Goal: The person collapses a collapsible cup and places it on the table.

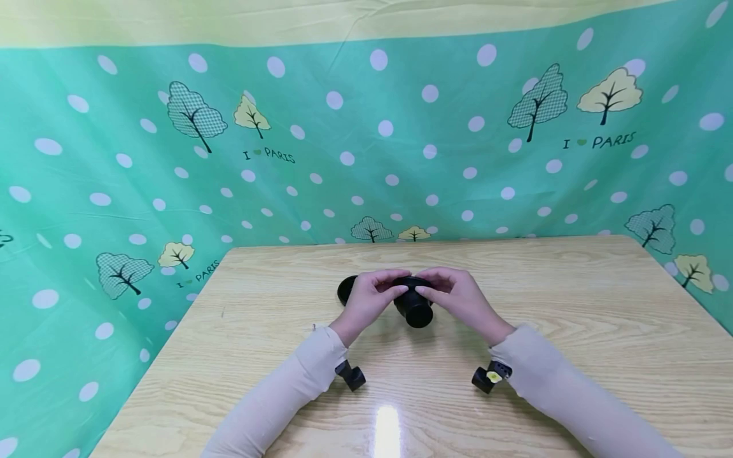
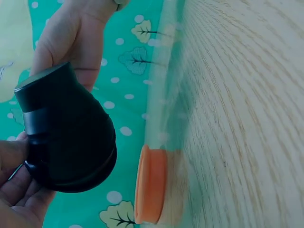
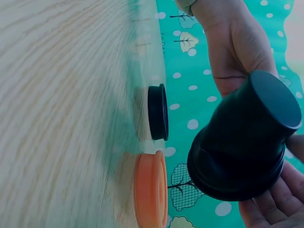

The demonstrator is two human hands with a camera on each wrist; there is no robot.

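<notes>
My two hands hold a black, bent, cup-like piece (image 1: 417,313) above the table, one on each side of its wide ringed end. Its narrower end is flat and points back toward me. The left hand (image 1: 371,299) grips the left side of the rim, thumb in front and fingers behind. On the opposite side the right hand (image 1: 459,298) pinches the rim the same way. The wrist views show the piece's smooth body (image 2: 76,128) and its flat round end face (image 3: 278,99); the inside of the wide end is hidden.
A black round flanged ring or lid (image 1: 345,289) rests on the wooden table (image 1: 258,305), beyond the left hand. An orange flanged ring or lid (image 2: 154,185) stands near it, hidden in the head view. A polka-dot curtain (image 1: 401,172) hangs behind the table.
</notes>
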